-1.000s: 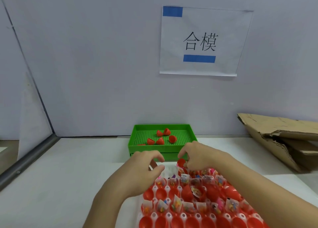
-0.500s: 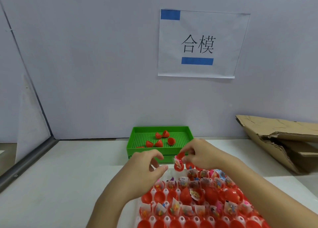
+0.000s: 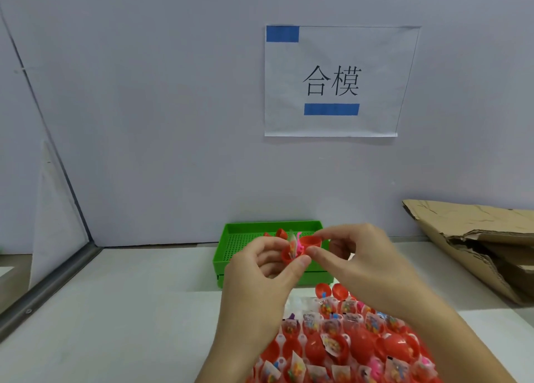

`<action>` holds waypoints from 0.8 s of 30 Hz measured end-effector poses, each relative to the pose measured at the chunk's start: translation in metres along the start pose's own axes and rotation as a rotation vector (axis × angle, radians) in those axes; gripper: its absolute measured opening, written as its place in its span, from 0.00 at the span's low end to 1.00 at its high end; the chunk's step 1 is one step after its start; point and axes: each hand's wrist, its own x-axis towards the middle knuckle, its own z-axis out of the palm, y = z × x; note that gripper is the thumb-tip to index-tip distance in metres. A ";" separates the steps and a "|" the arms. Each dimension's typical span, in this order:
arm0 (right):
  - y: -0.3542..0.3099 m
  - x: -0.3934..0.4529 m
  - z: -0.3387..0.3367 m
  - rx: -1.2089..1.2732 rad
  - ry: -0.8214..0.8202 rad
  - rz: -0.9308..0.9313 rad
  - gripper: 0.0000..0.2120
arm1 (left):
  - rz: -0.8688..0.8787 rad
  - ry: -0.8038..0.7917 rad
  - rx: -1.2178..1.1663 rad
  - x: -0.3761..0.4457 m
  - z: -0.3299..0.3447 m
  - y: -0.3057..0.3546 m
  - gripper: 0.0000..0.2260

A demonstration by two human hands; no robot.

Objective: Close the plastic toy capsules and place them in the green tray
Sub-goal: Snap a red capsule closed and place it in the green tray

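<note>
Two hands are raised together in front of the green tray (image 3: pixel 228 255), and one open red capsule (image 3: pixel 291 254) is held between them. The lower half of the capsule is gripped by the curled fingers and thumb of the left hand (image 3: pixel 260 270), with a small bagged toy (image 3: pixel 294 242) standing up out of it. The upper half, a red cap (image 3: pixel 312 241), is pinched between the thumb and forefinger of the right hand (image 3: pixel 367 264) and is held just beside the lower half, tilted and not closed over it. A few closed red capsules (image 3: pixel 280 233) are seen lying inside the tray behind the hands, partly hidden. Nearer the camera, a red holder tray (image 3: pixel 277 351) filled with open capsule halves and bagged toys is laid on the white table (image 3: pixel 130 310). A torn cardboard box (image 3: pixel 476 244) is set at the right, and a paper sign (image 3: pixel 332 81) is taped to the wall.
</note>
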 end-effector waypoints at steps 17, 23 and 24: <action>-0.019 -0.017 -0.034 0.040 0.032 -0.011 0.18 | 0.084 -0.077 -0.048 -0.009 0.008 0.020 0.14; -0.024 -0.018 -0.036 0.002 -0.013 -0.062 0.18 | 0.138 -0.079 0.091 -0.014 0.015 0.020 0.12; -0.025 -0.018 -0.036 -0.005 -0.016 -0.074 0.16 | 0.161 -0.069 0.118 -0.015 0.016 0.020 0.11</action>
